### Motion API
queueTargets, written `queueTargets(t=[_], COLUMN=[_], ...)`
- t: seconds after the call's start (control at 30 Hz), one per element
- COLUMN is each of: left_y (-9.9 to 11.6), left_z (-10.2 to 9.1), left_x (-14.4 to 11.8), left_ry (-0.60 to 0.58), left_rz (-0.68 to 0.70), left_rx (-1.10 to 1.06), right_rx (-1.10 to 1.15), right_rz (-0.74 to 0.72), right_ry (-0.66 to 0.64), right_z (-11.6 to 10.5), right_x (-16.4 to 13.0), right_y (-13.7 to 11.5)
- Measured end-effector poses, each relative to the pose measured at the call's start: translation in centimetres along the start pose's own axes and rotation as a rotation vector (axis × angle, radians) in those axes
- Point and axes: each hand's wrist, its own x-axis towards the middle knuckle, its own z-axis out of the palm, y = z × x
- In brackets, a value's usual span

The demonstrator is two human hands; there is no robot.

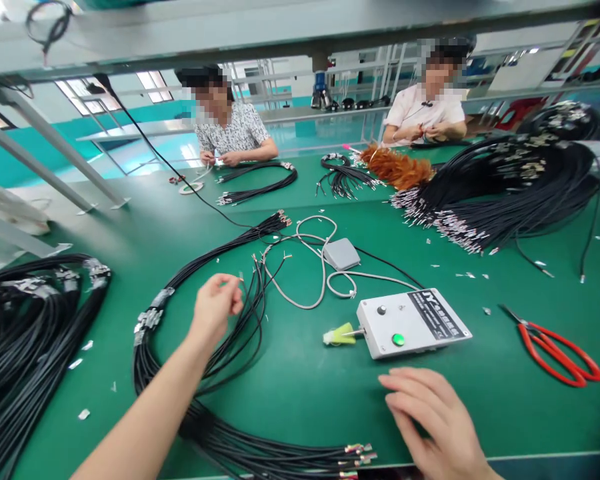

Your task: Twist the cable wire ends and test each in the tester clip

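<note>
Bare tabletop (300, 393) lies open between the cable loop (200, 373) and grey control box (413, 323); red scissors (555, 347) block the right.

A factory assembly workshop: a long green bench (290, 393) strewn with black cable bundles (505, 187), two seated co-workers (230, 133) at its far edge.

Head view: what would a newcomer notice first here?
Black cable bundles cover the green table; the largest bundle lies at far right. Near the middle sits a grey control box with a green button, and red scissors lie to its right. The left hand pinches a wire end; the right hand rests flat, open.
</note>
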Motion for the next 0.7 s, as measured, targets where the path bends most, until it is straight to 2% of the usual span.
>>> queueTargets(t=[0.1, 0.2, 0.27, 0.37, 0.43, 0.47, 0.53, 0.57, 0.63, 0.7], left_y=[0.9, 0.3, -0.3, -0.6, -0.5, -0.3, -0.1, -0.1, -0.1, -0.3], left_z=[-2.4, -3.0, -2.6, -1.0, 0.2, 0.7, 1.6, 2.0, 2.3, 2.2], left_x=[4.5, 6.2, 5.2, 0.6, -4.2, -6.9, -11.7, -13.6, -16.0, -16.6], left_ry=[0.188, 0.249, 0.234, 0.142, -0.048, -0.234, -0.911, -1.064, -1.187, -1.171], left_rz=[-0.054, -0.073, -0.039, 0.072, 0.129, 0.144, 0.245, 0.283, 0.325, 0.289], left_rx=[-0.047, -0.033, 0.008, 0.089, 0.158, 0.208, 0.500, 0.632, 0.840, 0.884], right_rx=[0.046, 0.047, 0.056, 0.080, 0.087, 0.087, 0.087, 0.088, 0.090, 0.093], right_rz=[-0.050, -0.028, -0.003, 0.030, 0.072, 0.099, 0.140, 0.151, 0.156, 0.155], right_ry=[-0.052, -0.059, -0.055, -0.065, -0.079, -0.089, -0.110, -0.120, -0.131, -0.140], right_z=[0.7, 1.0, 1.0, 1.1, 1.1, 1.1, 1.1, 1.1, 1.1, 1.1], right_x=[0.5, 0.9, 0.9, 0.4, 0.0, -0.1, -0.3, -0.4, -0.3, -0.3], right_y=[-0.7, -0.7, -0.6, -0.5, -0.5, -0.5, -0.7, -0.7, -0.8, -0.8])
